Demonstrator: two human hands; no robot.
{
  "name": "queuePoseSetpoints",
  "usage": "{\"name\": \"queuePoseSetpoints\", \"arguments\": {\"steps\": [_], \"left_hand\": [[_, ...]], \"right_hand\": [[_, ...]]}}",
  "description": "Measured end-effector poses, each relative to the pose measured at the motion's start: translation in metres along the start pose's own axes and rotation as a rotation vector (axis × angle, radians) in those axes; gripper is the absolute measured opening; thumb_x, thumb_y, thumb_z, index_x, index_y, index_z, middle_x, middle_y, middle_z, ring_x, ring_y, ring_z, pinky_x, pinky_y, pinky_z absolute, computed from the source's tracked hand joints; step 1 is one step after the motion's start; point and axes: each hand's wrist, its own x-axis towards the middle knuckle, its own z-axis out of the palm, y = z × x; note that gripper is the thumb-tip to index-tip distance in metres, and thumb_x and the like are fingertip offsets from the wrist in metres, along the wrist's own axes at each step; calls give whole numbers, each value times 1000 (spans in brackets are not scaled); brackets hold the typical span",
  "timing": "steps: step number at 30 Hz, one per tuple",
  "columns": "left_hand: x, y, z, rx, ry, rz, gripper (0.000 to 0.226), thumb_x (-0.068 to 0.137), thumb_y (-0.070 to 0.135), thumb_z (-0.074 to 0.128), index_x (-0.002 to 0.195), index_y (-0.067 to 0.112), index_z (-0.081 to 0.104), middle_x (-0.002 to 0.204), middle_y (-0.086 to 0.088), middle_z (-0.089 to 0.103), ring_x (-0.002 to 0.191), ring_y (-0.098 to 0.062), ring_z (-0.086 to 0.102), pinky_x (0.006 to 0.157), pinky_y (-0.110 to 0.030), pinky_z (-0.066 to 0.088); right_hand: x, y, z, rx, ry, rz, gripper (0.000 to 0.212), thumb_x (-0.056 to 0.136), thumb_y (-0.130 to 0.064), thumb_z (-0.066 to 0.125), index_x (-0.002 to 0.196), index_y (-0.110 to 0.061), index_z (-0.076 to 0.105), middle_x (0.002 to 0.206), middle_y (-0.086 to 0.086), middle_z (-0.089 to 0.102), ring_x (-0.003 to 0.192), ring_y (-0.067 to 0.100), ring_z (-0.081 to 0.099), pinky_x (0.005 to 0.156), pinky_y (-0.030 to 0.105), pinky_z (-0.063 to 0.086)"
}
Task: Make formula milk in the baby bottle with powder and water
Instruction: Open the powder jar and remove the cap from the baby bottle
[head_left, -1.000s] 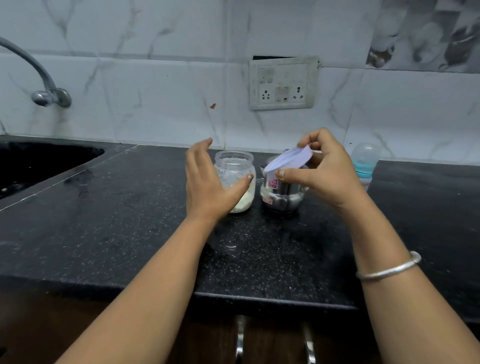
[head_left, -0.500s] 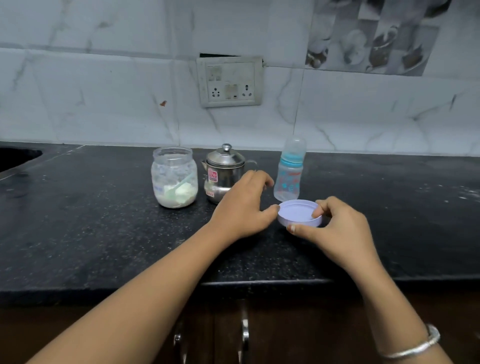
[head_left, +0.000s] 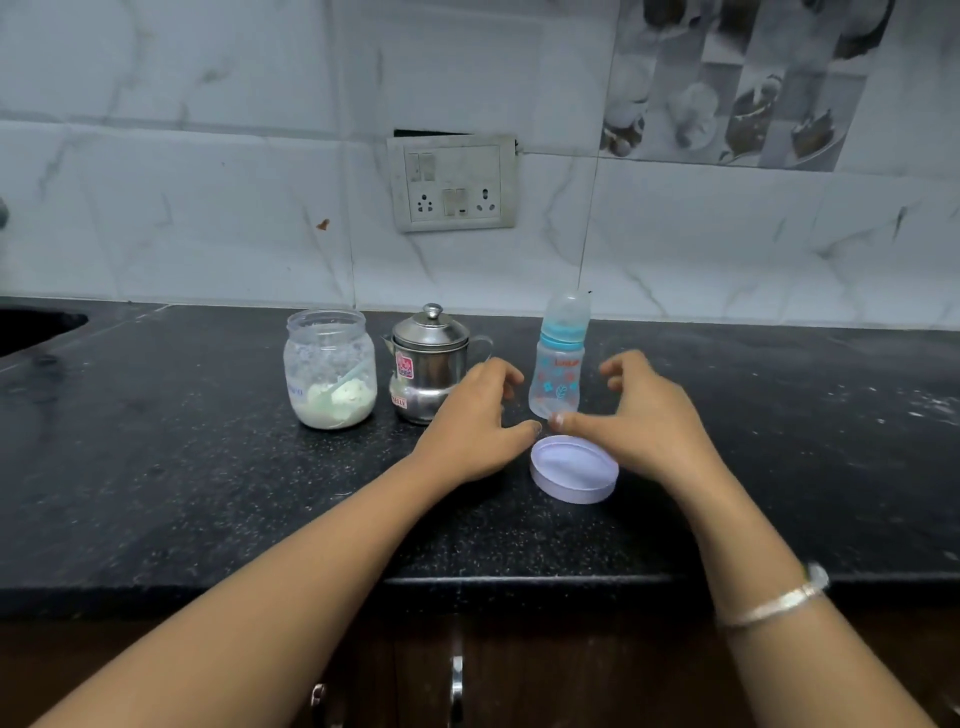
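Black granite counter (head_left: 208, 493), white marble wall (head_left: 208, 208), socket plate (head_left: 453, 182); left hand (head_left: 467, 426), right hand (head_left: 654, 415) grip released.

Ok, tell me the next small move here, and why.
Probably grip the baby bottle and unscrew its top. The lid lies on the counter, the powder jar stands open, and the left hand and right hand flank the capped bottle, holding nothing.

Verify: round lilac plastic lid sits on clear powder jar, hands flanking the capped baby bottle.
Wrong: head view shows the round lilac plastic lid on the black speckled counter, not the clear powder jar. The left hand and right hand flank the capped baby bottle.
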Motion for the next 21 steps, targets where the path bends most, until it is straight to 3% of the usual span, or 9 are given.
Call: {"name": "queuePoseSetpoints", "arguments": {"steps": [3, 8, 15, 21], "left_hand": [[9, 0, 4, 12, -10, -20, 48, 77, 22, 69, 118, 10, 48, 106, -1, 50, 94, -13, 49, 76, -22, 39], [29, 5, 11, -61, 5, -113, 55, 76, 22, 70, 124, 14, 45, 121, -4, 50, 111, -15, 50, 92, -26, 42], [39, -1, 17, -64, -12, -155, 65, 77, 21, 70, 133, 11, 38, 135, -8, 43, 124, -18, 45, 102, -28, 38], [19, -6, -5, -181, 35, -122, 72, 70, 20, 70, 133, 12, 36, 136, -7, 46, 128, -19, 44, 107, -36, 39]], "right_hand": [[40, -8, 9, 28, 58, 20, 80, 68, -44, 76, 128, -10, 34, 122, 10, 56, 110, 29, 55, 76, 33, 41], [80, -8, 33, 157, 107, 102, 89, 65, -36, 81, 129, -7, 28, 117, 12, 58, 106, 31, 58, 76, 37, 48], [92, 4, 52, 243, 133, 93, 59, 62, -33, 83, 107, -11, 51, 105, 7, 64, 94, 25, 62, 77, 37, 52], [71, -34, 37, 375, 188, -18, 53, 61, -32, 82, 103, -13, 55, 101, 3, 64, 90, 20, 62, 76, 36, 54]]}}
